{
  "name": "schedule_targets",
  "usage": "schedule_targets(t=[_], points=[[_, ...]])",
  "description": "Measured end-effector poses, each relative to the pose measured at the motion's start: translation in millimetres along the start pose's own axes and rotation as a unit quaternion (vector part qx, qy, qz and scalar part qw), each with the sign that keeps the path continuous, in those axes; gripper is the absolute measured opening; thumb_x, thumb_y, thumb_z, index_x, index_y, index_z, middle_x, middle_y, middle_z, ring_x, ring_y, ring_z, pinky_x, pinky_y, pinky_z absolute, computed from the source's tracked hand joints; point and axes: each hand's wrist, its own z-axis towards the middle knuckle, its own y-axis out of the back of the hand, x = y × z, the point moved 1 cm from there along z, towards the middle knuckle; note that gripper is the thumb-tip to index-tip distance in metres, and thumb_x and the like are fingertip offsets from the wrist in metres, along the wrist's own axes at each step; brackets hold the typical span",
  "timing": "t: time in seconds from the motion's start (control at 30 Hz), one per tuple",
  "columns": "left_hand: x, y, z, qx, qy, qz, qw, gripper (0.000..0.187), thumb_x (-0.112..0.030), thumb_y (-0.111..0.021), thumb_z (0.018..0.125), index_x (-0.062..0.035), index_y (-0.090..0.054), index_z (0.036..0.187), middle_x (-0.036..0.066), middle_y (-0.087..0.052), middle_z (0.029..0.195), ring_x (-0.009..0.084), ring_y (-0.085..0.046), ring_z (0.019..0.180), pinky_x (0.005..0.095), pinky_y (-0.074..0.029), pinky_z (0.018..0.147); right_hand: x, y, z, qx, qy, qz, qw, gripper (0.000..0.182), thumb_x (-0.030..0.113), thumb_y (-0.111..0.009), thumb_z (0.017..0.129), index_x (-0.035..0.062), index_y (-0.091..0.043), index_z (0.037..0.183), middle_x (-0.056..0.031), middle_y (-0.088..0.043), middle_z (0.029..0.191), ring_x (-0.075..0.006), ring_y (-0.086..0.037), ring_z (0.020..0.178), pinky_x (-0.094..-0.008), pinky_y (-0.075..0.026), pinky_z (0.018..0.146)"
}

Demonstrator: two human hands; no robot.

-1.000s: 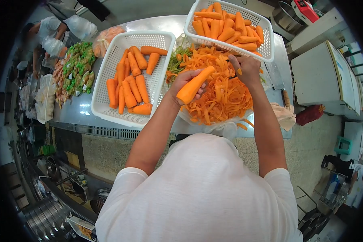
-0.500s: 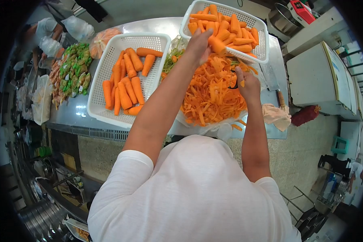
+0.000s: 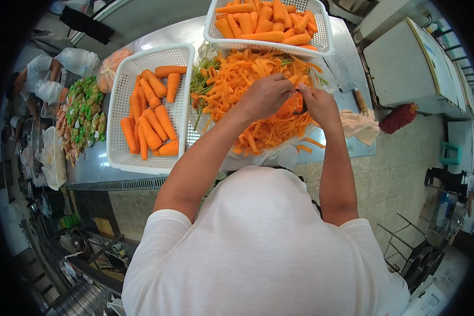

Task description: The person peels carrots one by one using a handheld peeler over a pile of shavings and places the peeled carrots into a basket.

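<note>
Over the heap of orange carrot peelings (image 3: 231, 71), my two hands are close together. My right hand (image 3: 320, 108) is closed on a dark peeler (image 3: 302, 109), which shows only in part. My left hand (image 3: 270, 96) has its fingers pinched together beside the peeler; what they hold, if anything, is hidden. Beyond the heap, a white basket (image 3: 268, 45) holds many carrots (image 3: 263, 23). Left of my hands, a second white basket (image 3: 118, 105) contains several more carrots (image 3: 151, 136). Green trimmings (image 3: 201, 97) lie between that basket and the peelings.
A cleaver (image 3: 342, 73) and a crumpled cloth (image 3: 359, 126) lie on the metal table (image 3: 355, 150) at right. Green-wrapped packets (image 3: 89, 108) are piled at the left end, near a bag of orange contents (image 3: 113, 66). A dark red sack (image 3: 398, 118) sits on the floor.
My left hand has come back from the far basket to my right hand, and the carrot it held is out of its grasp. The view has shifted slightly.
</note>
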Motion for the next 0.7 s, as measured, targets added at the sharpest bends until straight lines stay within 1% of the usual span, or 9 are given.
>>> schedule_targets(t=[0.07,0.13,0.27,0.33,0.47,0.5,0.57,0.63,0.7], points=[[8.3,8.5,-9.2,0.031,0.061,0.061,0.996,0.025,-0.019,-0.071,0.092,-0.0130,-0.074,0.116,0.011,-0.067,0.122,0.0307,-0.060,0.121,0.0440,-0.050,0.100,-17.8,2.7,-13.2,0.010,-0.030,0.037,0.999,0.058,0.060,-0.058,0.097,0.0035,-0.072,0.097,-0.0178,-0.070,0.082,-0.0340,-0.069,0.081,-0.0435,-0.053,0.074],[14.1,-0.2,-29.4,-0.006,-0.056,0.156,0.986,0.032,-0.029,-0.069,0.094,-0.0151,-0.072,0.123,0.011,-0.059,0.141,0.0358,-0.051,0.135,0.0477,-0.044,0.110,-55.5,-7.7,-32.7,0.051,0.004,0.198,0.979,0.068,0.064,-0.068,0.089,-0.0001,-0.067,0.111,-0.0122,-0.069,0.090,-0.0275,-0.067,0.086,-0.0403,-0.052,0.078],[50.2,-27.6,-54.8,-0.003,-0.043,0.253,0.966,0.041,-0.038,-0.067,0.095,-0.0180,-0.068,0.130,0.008,-0.048,0.155,0.0388,-0.041,0.144,0.0530,-0.035,0.117,-99.7,-32.0,-78.7,0.065,0.030,0.207,0.976,0.077,0.057,-0.082,0.079,-0.0020,-0.061,0.123,-0.0092,-0.064,0.105,-0.0242,-0.065,0.094,-0.0397,-0.052,0.083],[76.3,-25.1,-56.5,-0.021,0.055,0.289,0.956,0.045,-0.043,-0.062,0.096,-0.0246,-0.064,0.137,0.005,-0.045,0.158,0.0395,-0.039,0.146,0.0580,-0.033,0.118,-104.7,-47.0,-97.0,0.031,0.021,0.133,0.990,0.082,0.045,-0.093,0.069,-0.0004,-0.059,0.128,-0.0103,-0.056,0.112,-0.0249,-0.063,0.094,-0.0393,-0.053,0.084],[67.5,-16.7,-59.1,-0.010,0.057,0.264,0.963,0.045,-0.039,-0.068,0.095,-0.0218,-0.065,0.136,0.008,-0.045,0.157,0.0386,-0.036,0.147,0.0544,-0.032,0.119,-113.6,-88.5,-108.9,-0.058,0.029,-0.007,0.998,0.070,0.034,-0.089,0.074,0.0059,-0.060,0.131,-0.0126,-0.053,0.111,-0.0354,-0.064,0.094,-0.0454,-0.054,0.083],[64.6,-12.2,-61.0,-0.039,0.035,0.212,0.976,0.045,-0.037,-0.069,0.095,-0.0215,-0.065,0.137,0.010,-0.045,0.157,0.0383,-0.037,0.147,0.0541,-0.033,0.119,-106.5,-92.6,-111.4,-0.088,0.025,-0.013,0.996,0.049,0.018,-0.081,0.078,0.0066,-0.063,0.122,-0.0142,-0.055,0.107,-0.0400,-0.062,0.092,-0.0490,-0.053,0.079],[60.5,1.4,-68.7,-0.076,0.023,0.171,0.982,0.046,-0.035,-0.069,0.095,-0.0212,-0.064,0.138,0.012,-0.044,0.158,0.0380,-0.037,0.147,0.0539,-0.033,0.119,-118.2,-102.9,-108.4,-0.096,0.066,-0.026,0.993,0.041,0.012,-0.076,0.077,0.0051,-0.064,0.115,-0.0151,-0.056,0.102,-0.0408,-0.061,0.090,-0.0497,-0.052,0.078],[52.0,22.5,-86.8,-0.149,-0.012,0.157,0.976,0.040,-0.026,-0.071,0.095,-0.0173,-0.068,0.133,0.014,-0.049,0.152,0.0356,-0.049,0.138,0.0487,-0.044,0.111,-122.1,-107.9,-103.1,-0.115,0.117,-0.038,0.986,0.031,0.002,-0.067,0.072,0.0028,-0.064,0.102,-0.0168,-0.058,0.093,-0.0426,-0.060,0.088,-0.0514,-0.050,0.075],[54.7,42.9,-113.0,-0.172,0.056,0.092,0.979,0.036,-0.023,-0.072,0.095,-0.0155,-0.070,0.130,0.014,-0.054,0.146,0.0334,-0.055,0.132,0.0447,-0.048,0.106,-125.7,-105.9,-96.9,-0.117,0.117,-0.066,0.984,0.027,-0.003,-0.064,0.071,0.0020,-0.064,0.097,-0.0186,-0.059,0.090,-0.0432,-0.060,0.088,-0.0518,-0.049,0.076]])
